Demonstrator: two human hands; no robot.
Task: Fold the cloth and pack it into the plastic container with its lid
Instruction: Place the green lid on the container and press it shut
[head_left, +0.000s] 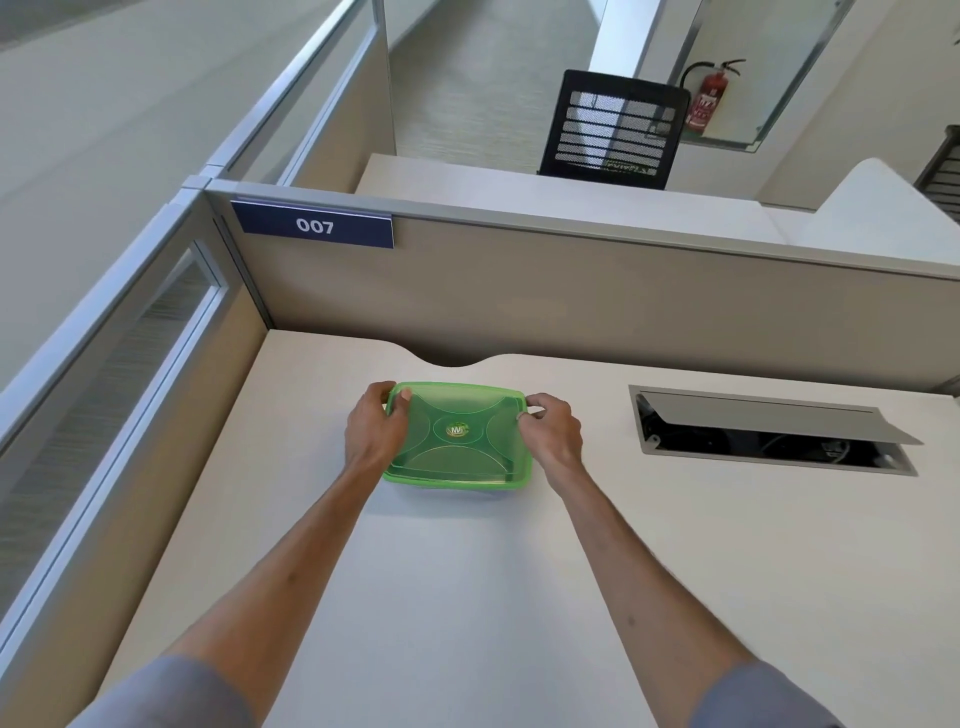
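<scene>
While both sets of fingers clamp the lid edges, I see the left hand (375, 427) gripping the far-left corner of the green lid (460, 430), thumb on top near the rim, other fingers (382, 388) wrapped over the far edge. My right hand (549, 430) pinches the far-right corner, fingers curled tight on the rim. Lid sits on the plastic container (457, 480), covering it fully; round logo sticker in lid centre. Cloth not visible, cannot tell if it is inside through the tinted lid. Container rests on the pale worktop (467, 597), mid-depth, just short of the curved cutout at the back edge. Cable hatch (769, 431) to the right stands open, well apart. Partition behind carries a 007 sign (315, 225)
</scene>
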